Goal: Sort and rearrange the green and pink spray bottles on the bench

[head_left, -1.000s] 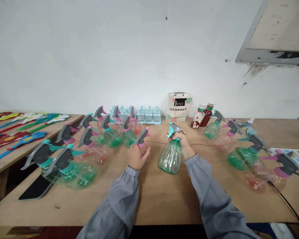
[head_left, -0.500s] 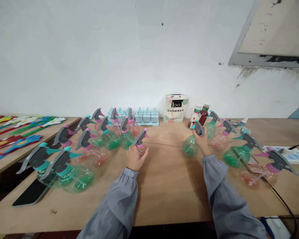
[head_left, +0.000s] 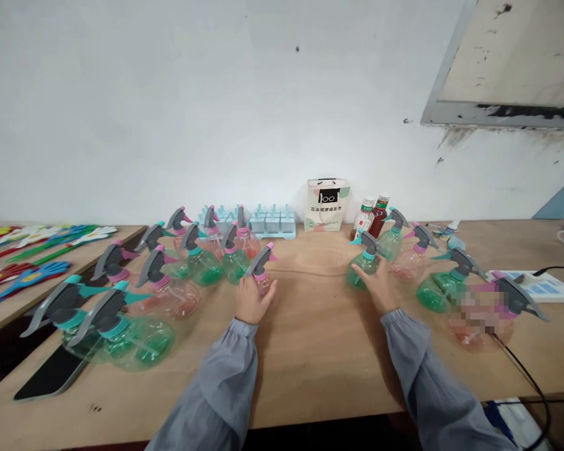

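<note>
My left hand (head_left: 254,300) is closed round the body of a pink spray bottle (head_left: 262,279) with a grey trigger head and pink nozzle, upright on the table. Much of that bottle's body is hidden behind my fingers. My right hand (head_left: 378,282) is at a green spray bottle (head_left: 357,275), thumb and fingers spread apart, the thumb in front of its body. This bottle's grey and turquoise head (head_left: 369,242) is free of my fingers. Just behind my right hand stand another green spray bottle (head_left: 390,244) and a pink one (head_left: 408,263).
More spray bottles (head_left: 141,338) crowd the left side, near a phone (head_left: 51,373). A pale blue mould (head_left: 272,224), paper bag (head_left: 326,207) and sauce bottles (head_left: 378,216) line the wall. Colourful hand-shaped items (head_left: 47,275) lie far left. A black cable (head_left: 521,363) runs down at right.
My right hand has let go of the green bottle's trigger head and dropped lower, with its fingers spread. My left hand keeps its hold on the pink bottle. The view has shifted slightly.
</note>
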{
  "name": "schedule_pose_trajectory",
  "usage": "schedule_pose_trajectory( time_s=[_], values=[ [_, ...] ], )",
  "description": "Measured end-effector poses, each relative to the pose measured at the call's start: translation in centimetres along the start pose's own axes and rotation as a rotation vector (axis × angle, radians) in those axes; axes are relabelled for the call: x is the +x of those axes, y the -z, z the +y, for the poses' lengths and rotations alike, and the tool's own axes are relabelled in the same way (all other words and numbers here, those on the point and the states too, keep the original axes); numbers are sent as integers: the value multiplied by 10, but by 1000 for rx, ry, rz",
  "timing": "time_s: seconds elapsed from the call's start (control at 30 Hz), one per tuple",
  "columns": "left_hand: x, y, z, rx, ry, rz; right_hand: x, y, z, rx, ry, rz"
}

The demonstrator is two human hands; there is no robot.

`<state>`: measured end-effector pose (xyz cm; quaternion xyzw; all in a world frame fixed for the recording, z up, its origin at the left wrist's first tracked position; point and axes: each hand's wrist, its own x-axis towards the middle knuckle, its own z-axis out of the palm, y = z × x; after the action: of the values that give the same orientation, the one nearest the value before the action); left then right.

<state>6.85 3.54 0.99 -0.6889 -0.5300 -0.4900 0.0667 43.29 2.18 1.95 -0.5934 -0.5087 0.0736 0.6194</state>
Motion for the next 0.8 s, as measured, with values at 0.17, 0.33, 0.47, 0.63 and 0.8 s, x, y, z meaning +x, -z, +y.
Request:
schedule_pose_trajectory(
  time_s=[0.17, 0.33, 0.47, 0.63, 0.8],
  values=[
    [0, 0, -1, 17, 5, -21, -17, -1, 21, -29, 38, -81],
    [0, 1, 0, 18, -7, -12, 6, -15, 43, -71, -20, 96],
    [0, 1, -1, 32, -22, -20, 31, -24, 55, -99, -90, 142],
    [-1, 1, -1, 60, -29, -35, 51, -30, 57, -245, -165, 192],
    [-1, 1, -1, 35, -36, -12, 60, -34, 50, -274, -230, 222]
  ],
)
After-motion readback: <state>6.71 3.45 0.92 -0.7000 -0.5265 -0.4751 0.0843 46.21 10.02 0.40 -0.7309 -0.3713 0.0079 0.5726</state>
